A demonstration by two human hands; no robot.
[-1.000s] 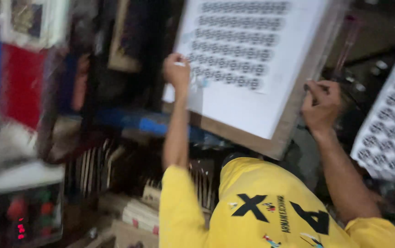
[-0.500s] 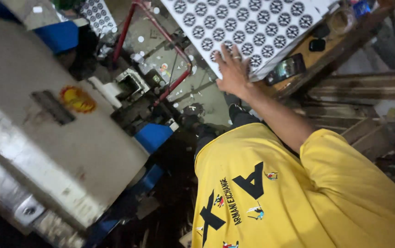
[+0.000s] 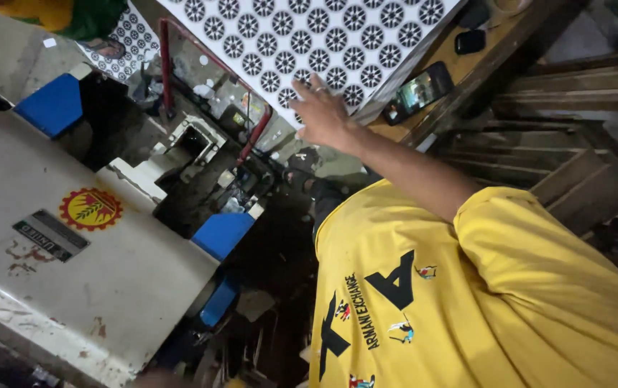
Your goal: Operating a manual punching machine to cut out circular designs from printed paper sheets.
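White sheet (image 3: 309, 36) printed with dark round rosettes, right hand (image 3: 321, 115) flat on it, fingers spread

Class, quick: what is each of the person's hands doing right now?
Right hand: open, fingers spread on the edge of the white patterned sheet, gripping nothing.
Left hand: not in view.

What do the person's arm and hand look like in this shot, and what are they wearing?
Only one arm shows, and which one cannot be told. The hand is bare: no glove, ring or watch visible. The forearm is bare up to a short yellow sleeve of a yellow T-shirt with dark printed lettering and small coloured figures.
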